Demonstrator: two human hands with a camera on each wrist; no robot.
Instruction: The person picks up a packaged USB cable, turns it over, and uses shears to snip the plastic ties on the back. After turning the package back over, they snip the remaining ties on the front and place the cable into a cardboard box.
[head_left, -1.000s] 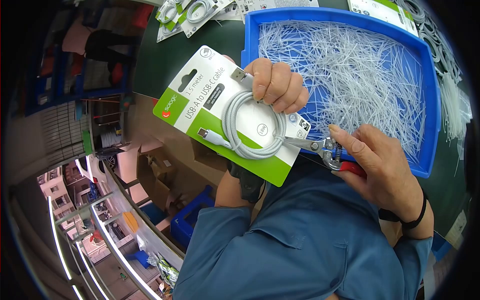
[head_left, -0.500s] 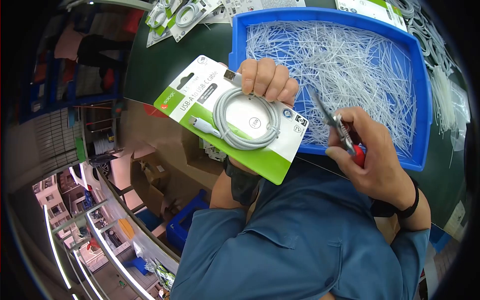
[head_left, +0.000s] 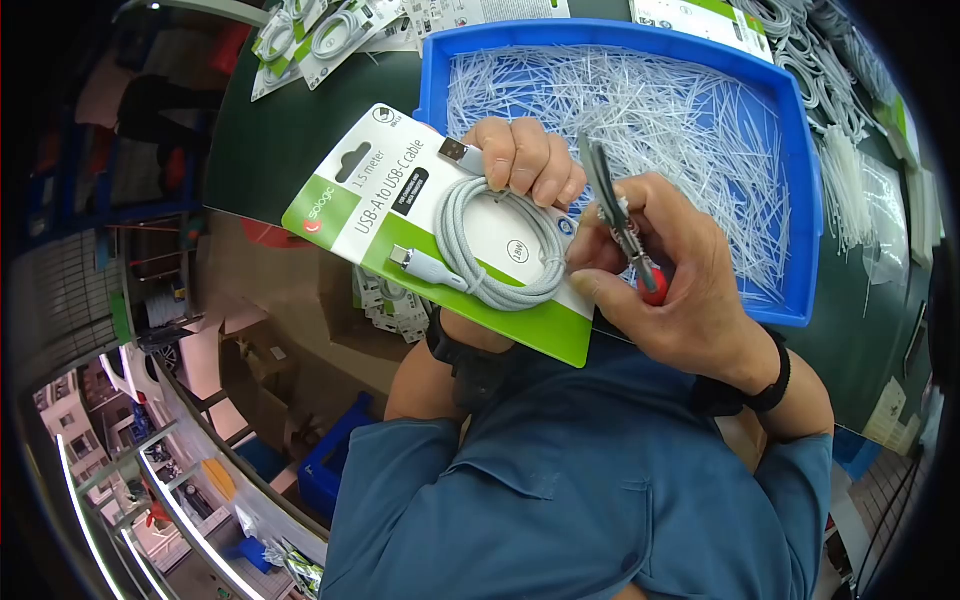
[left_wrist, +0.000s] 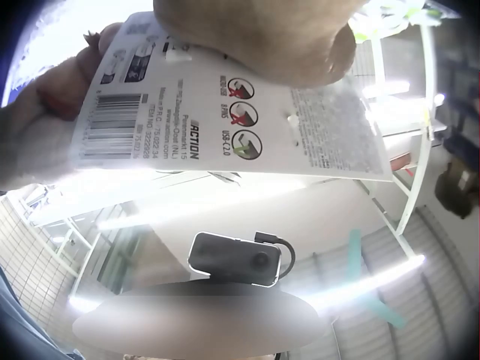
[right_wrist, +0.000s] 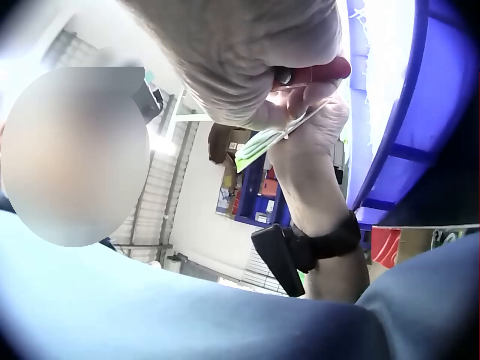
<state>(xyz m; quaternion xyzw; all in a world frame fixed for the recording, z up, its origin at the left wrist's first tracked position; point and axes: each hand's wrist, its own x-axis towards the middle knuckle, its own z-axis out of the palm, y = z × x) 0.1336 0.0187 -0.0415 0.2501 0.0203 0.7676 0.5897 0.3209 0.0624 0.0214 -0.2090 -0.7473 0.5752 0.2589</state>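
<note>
Cable card (head_left: pixel 385 205) | head: green front | left wrist: barcode (left_wrist: pixel 111 126) back

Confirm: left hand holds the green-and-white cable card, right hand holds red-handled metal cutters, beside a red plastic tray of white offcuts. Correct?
No: the plastic tray of white offcuts is blue, not red, as the head view shows; the rest stands.

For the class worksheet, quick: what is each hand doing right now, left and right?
Left hand: closed, holding the cable card.
Right hand: closed, holding the snips.
</note>
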